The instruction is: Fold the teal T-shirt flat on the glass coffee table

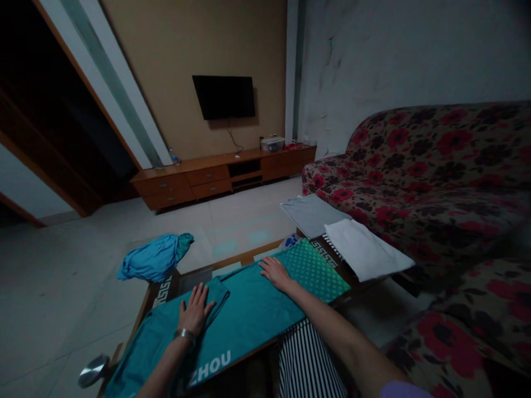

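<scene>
A teal shirt (257, 304) with white lettering and a green patterned end lies spread lengthwise over the low coffee table (244, 255). My left hand (196, 310), with a metal band at the wrist, rests flat on its left part, beside a folded-over sleeve. Fingers spread, my right hand (275, 273) lies on the cloth near the table's far edge. Neither hand grips anything. A crumpled blue garment (151, 258) sits at the table's far left corner. On the right end are a folded grey garment (313, 214) and a folded white garment (365, 249).
A floral sofa (415, 160) runs along the right side. Across the tiled floor stands a wooden TV cabinet (207, 182) with a plastic box (272, 144) on it, below a wall-mounted television (226, 98). A round metal object (93, 370) is at the near left corner.
</scene>
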The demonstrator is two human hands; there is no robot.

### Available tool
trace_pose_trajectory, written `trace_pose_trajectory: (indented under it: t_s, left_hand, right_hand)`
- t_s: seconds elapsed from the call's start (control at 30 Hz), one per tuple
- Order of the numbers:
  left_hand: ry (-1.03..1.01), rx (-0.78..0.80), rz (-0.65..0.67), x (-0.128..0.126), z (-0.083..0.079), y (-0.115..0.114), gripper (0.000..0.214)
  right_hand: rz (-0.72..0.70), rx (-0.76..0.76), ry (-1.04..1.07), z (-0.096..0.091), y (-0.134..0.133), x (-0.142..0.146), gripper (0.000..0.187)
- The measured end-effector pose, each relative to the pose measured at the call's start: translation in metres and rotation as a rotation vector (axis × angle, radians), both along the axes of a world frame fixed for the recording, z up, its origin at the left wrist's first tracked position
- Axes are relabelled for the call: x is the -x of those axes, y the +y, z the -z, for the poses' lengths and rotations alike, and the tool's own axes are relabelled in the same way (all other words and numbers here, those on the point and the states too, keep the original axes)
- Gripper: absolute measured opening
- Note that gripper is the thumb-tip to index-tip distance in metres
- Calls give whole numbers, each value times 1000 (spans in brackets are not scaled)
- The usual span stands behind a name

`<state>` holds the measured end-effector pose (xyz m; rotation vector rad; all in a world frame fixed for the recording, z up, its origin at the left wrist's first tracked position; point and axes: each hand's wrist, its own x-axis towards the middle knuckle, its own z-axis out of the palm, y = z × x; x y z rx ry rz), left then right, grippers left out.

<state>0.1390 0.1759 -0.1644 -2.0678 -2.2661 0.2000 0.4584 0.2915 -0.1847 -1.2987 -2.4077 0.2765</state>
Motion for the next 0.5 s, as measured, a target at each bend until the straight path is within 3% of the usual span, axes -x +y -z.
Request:
trace_pose_trajectory:
  t_s: [0.13, 0.27, 0.4, 0.5]
  left_hand:
    - [2, 15, -21, 10, 10, 4, 59]
    - [-2, 42, -29, 9, 5, 2, 60]
    - [32, 11, -70, -6, -10, 15, 55]
    - [47, -94, -8, -38, -24, 46, 48]
  right_hand:
    - [123, -1, 38, 1, 30, -34, 38]
    - [200, -11, 81, -6, 44, -70, 35]
    - [396, -67, 145, -16, 26, -113, 38]
    - [686, -124, 117, -17, -7, -152, 34]
